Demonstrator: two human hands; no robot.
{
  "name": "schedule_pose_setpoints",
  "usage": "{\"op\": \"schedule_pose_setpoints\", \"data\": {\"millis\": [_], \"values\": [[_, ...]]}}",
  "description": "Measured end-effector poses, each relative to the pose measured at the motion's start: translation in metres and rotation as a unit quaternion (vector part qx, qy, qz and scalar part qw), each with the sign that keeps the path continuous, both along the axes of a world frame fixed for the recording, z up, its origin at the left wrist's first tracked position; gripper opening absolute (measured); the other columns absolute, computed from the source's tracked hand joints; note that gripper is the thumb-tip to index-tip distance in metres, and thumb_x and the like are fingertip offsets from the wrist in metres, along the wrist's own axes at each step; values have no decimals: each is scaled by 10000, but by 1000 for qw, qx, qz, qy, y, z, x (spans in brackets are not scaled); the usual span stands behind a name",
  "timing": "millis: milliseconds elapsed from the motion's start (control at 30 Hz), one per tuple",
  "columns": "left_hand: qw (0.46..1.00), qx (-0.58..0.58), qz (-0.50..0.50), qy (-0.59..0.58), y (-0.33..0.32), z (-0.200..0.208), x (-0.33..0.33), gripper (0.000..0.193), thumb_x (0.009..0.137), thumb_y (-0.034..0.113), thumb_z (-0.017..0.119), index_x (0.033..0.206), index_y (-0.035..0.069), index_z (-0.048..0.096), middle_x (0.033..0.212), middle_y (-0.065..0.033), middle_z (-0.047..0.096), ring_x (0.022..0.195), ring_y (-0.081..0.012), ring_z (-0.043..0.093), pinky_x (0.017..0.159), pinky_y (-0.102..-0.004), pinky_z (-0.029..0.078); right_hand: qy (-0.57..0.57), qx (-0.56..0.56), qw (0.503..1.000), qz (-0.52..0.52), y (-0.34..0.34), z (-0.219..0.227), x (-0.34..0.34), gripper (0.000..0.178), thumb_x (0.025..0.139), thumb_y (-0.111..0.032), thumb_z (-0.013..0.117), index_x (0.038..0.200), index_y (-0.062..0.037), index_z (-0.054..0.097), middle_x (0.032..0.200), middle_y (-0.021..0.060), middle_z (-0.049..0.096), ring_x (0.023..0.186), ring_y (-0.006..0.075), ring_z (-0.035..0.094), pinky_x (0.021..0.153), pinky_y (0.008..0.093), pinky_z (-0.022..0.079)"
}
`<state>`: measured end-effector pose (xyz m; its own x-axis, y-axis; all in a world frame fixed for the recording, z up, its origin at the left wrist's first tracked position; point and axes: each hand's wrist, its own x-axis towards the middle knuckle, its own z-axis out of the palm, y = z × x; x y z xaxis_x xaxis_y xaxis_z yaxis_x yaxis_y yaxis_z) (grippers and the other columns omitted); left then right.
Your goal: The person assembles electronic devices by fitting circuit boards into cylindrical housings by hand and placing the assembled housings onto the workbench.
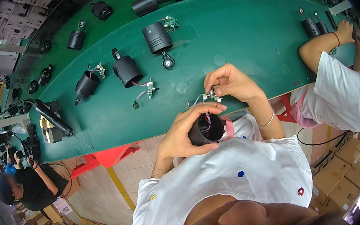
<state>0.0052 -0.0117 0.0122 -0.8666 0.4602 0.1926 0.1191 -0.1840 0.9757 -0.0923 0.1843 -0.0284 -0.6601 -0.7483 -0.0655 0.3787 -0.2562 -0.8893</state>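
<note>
My left hand (182, 134) is wrapped round a black cylindrical housing (198, 133), its open end facing up and toward me. Wires run out of that opening to a small circuit board (210, 96). The fingers of my right hand (232, 83) pinch this board just above the housing, near the table's front edge. On the green table to the left, another black housing (127, 69) lies on its side, with a wired circuit board (150, 88) beside it. Two similar housings, one upper (157, 38) and one further left (86, 84), also have boards hanging out.
An electric screwdriver (54, 118) on a cable lies at the table's left end, its bit pointing toward me. More black housings (144, 4) line a green strip beyond the table (241, 30). At right a co-worker's arm (325, 42) rests over the table. A red stool (109, 157) stands below.
</note>
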Motion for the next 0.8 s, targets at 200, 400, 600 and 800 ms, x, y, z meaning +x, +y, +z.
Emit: {"op": "schedule_pose_setpoints", "data": {"millis": [200,400,600,800], "values": [[997,-29,70,32,7,-6,3,666,586,158,833,1176,31,550,1112,-141,618,1005,-284,606,913,-378,465,-20,30,992,-120,-3,25,7,154,700,115,722,816,14,720,845,101,657,716,129,555,635,198,460],[977,27,206,-48,21,-2,9,657,568,129,839,1146,16,548,1003,-126,599,953,-265,606,874,-351,478,51,6,976,-212,-5,41,23,176,705,93,742,855,1,739,833,83,670,707,115,575,651,200,475],[965,-119,216,86,14,-11,0,780,547,103,843,1229,10,478,1025,-137,576,900,-240,573,858,-348,470,182,36,955,-230,-5,60,34,221,663,95,755,846,-30,753,808,67,665,696,112,554,640,208,450],[939,-165,218,210,14,1,-7,970,542,51,825,1389,10,353,1049,-138,576,851,-225,558,806,-332,477,305,65,924,-221,-5,69,38,254,607,77,753,819,-63,762,787,40,666,695,117,532,645,233,431]]}}
